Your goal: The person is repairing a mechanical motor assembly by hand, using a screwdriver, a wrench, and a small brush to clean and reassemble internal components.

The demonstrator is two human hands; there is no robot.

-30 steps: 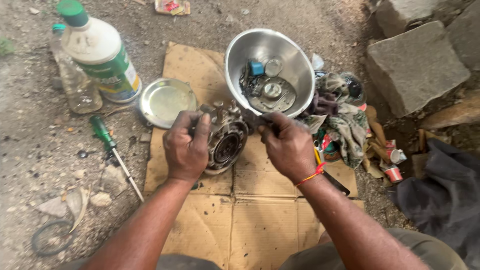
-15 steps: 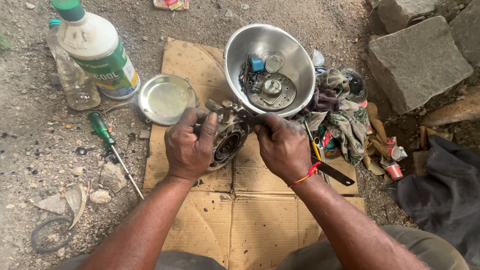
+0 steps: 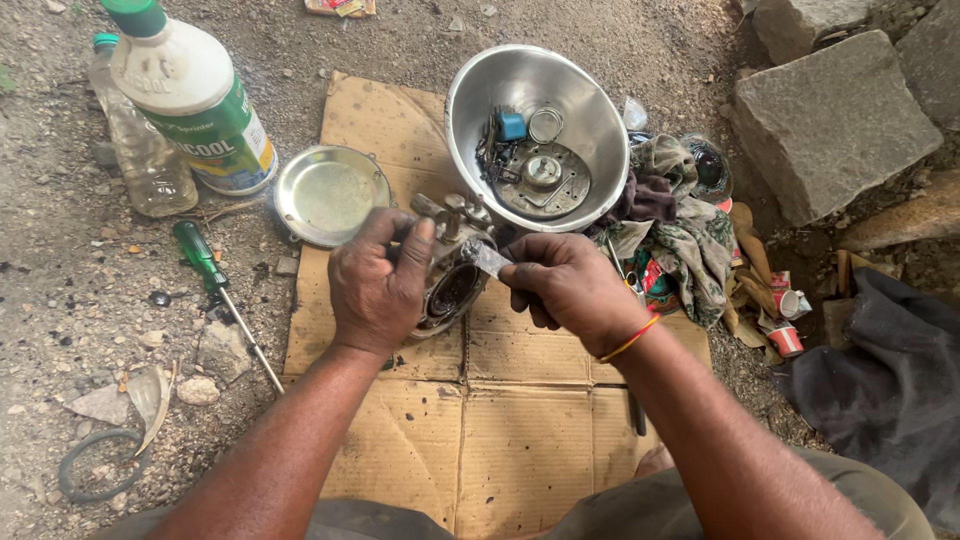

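The left hand (image 3: 380,285) is closed around a round metal housing (image 3: 452,285), steadying it on the cardboard (image 3: 500,430), likely so that its open, dark bore faces the right hand (image 3: 565,285). That hand pinches a small flat scraper (image 3: 487,258), its tip against the housing's rim just beside the left fingers. The housing looks greasy and grey, with studs on top. Just beyond both hands a steel bowl (image 3: 585,95) holds loose parts; a shallow dish (image 3: 330,195) and a screwdriver (image 3: 205,262) lie left of the left hand.
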